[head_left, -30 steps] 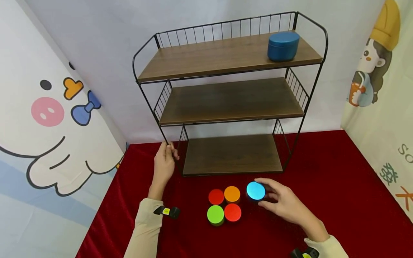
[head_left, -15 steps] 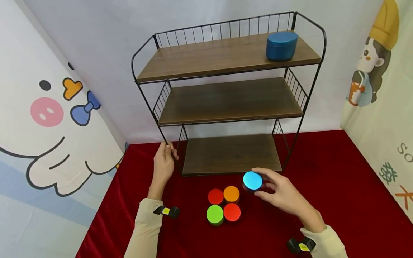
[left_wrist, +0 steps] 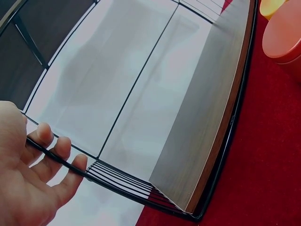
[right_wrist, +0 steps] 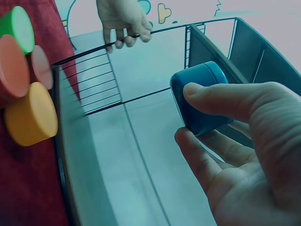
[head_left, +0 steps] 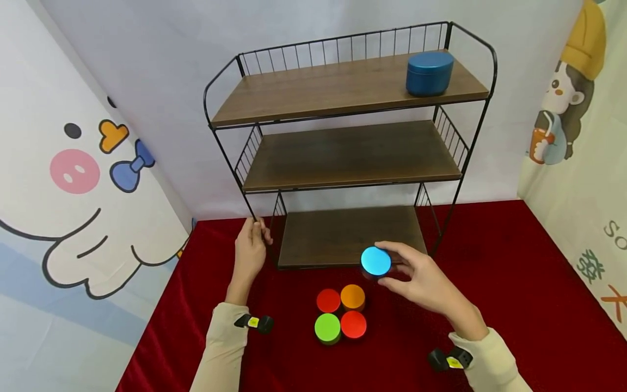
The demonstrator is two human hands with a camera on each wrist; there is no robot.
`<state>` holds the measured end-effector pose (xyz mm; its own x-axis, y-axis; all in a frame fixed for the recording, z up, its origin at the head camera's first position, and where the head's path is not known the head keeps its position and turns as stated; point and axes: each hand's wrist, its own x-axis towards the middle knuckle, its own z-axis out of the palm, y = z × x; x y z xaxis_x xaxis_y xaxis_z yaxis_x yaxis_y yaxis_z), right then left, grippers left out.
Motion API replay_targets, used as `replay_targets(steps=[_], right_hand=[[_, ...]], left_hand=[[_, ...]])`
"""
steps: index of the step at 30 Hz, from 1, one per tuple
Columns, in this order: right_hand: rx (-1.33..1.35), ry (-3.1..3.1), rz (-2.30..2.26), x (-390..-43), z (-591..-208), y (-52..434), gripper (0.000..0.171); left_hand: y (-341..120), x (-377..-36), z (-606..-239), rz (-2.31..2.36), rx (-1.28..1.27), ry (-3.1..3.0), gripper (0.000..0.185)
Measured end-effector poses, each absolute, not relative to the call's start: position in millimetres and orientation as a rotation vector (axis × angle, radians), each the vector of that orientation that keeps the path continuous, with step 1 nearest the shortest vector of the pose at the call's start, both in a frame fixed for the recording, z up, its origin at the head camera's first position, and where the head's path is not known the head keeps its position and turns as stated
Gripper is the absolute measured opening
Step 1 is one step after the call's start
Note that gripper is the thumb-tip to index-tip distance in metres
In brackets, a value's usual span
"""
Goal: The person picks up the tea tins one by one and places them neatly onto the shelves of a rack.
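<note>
A round blue tin is pinched between the thumb and fingers of my right hand, raised in front of the bottom shelf. The right wrist view shows the same blue tin with the thumb on one side and fingers on the other. My left hand grips the black left front upright of a three-tier shelf rack. In the left wrist view, the left hand's fingers curl round the thin black rod. Just in front of the rack, several round tins stand grouped: red, orange, green and another red.
An oval blue tin stands at the right end of the top shelf. The rack stands on a red cloth against a pale backdrop. Printed cartoon panels flank it on both sides.
My right hand has carried the blue tin up and to the left, from beside the orange tin to the front of the bottom shelf. The left hand keeps its grip on the upright.
</note>
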<state>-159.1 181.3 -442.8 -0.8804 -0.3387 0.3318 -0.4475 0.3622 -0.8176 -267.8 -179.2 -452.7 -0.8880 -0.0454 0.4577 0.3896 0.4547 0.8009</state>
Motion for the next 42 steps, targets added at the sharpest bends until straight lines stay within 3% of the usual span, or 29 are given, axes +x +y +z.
replay_targets(steps=[42], right_hand=[[1.074,-2.229,1.252,-208,-326,163,0.074]], left_hand=[[-181,-268,-453,-1.437,-0.268,-2.318,0.033]])
